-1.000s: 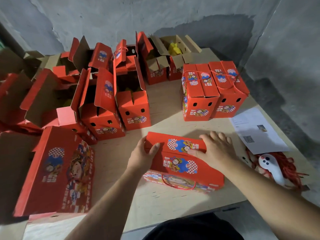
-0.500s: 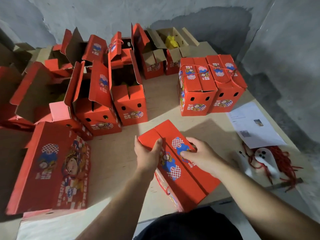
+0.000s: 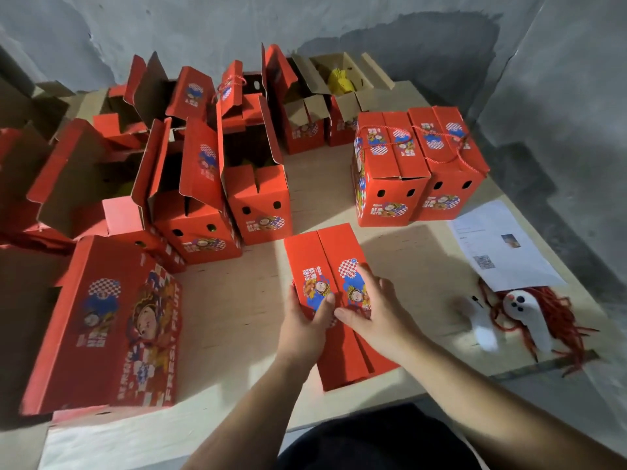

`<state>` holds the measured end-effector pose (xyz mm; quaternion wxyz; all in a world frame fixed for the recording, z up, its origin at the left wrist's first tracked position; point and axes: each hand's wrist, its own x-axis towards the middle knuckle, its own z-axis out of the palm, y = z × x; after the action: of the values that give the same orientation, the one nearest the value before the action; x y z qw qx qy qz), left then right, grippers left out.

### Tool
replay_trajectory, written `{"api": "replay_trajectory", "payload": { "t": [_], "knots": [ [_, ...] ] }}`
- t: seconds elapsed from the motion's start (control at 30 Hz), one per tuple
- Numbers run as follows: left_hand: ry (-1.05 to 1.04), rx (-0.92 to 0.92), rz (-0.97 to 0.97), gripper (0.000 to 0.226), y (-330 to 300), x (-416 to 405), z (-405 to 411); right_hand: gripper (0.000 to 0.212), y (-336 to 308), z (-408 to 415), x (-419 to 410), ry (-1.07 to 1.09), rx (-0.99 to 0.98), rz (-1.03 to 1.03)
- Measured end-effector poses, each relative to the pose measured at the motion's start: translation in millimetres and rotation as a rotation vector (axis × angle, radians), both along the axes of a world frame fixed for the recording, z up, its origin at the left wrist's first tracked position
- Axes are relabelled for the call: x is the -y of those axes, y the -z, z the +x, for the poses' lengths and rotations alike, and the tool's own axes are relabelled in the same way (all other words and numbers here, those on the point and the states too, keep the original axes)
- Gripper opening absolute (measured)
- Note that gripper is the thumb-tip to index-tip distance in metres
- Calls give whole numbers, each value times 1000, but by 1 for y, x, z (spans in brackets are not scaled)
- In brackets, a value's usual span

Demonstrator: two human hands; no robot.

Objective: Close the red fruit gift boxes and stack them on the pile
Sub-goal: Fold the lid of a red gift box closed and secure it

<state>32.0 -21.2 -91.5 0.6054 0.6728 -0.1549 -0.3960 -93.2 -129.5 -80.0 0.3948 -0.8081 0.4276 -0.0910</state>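
Both hands on the closed red box (image 3: 334, 293): left hand (image 3: 305, 325) gripping its edge, right hand (image 3: 369, 310) flat-fingered on top.

The worktop (image 3: 237, 320) carries all items. A closed box (image 3: 334, 293) lies at the near centre edge, its long axis running away from the person. The left hand (image 3: 305, 329) rests on its near left side; the right hand (image 3: 373, 310) lies on its top, just beside the left. Two closed boxes (image 3: 417, 164) stand side by side, touching, behind and to the right. A group of open boxes (image 3: 210, 171) stands behind and to the left. One box on its side (image 3: 105, 320) lies at the near left. A paper sheet (image 3: 502, 245) lies at the right, with a bundle of cords (image 3: 543, 317) just in front of it.
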Motion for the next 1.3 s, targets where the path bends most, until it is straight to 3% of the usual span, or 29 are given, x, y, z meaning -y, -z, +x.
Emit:
{"api": "replay_trajectory", "payload": {
  "t": [0.2,0.3,0.4,0.53,0.6,0.67,0.8,0.87,0.93,1.0,1.07,1.13,1.23,1.3],
  "knots": [
    [55,13,43,48,-10,16,14,93,-1,5,-6,189,123,1],
    [-9,5,169,52,-8,9,18,67,0,0,-4,283,274,-8],
    [-60,58,286,39,-10,-3,22,46,-11,-1,-5,305,410,-86],
    [-44,130,127,32,-45,-1,17,37,-37,12,-19,76,509,-41],
    [32,76,-28,32,-70,5,8,46,-47,22,-30,-81,515,-81],
    [94,146,-118,39,-88,9,1,61,-55,29,-35,-168,529,-81],
    [237,475,-93,60,-106,11,4,45,-69,35,-30,-11,705,252],
    [181,400,-135,48,-109,8,14,56,-77,35,-24,65,730,440],
    [1,323,-169,34,-101,4,24,48,-91,35,-16,130,765,579],
    [-140,329,-93,24,-91,1,28,31,-115,39,-4,124,731,525],
    [-141,282,-28,13,-79,-1,24,13,-150,48,2,25,682,443],
    [-113,222,-101,19,-71,-5,17,5,-190,56,5,-87,768,423],
    [-137,169,-323,52,-75,-8,14,9,-238,59,12,-195,984,444],
    [-133,145,-316,52,-78,-7,12,11,-246,57,14,-186,1029,450]
  ]
}}
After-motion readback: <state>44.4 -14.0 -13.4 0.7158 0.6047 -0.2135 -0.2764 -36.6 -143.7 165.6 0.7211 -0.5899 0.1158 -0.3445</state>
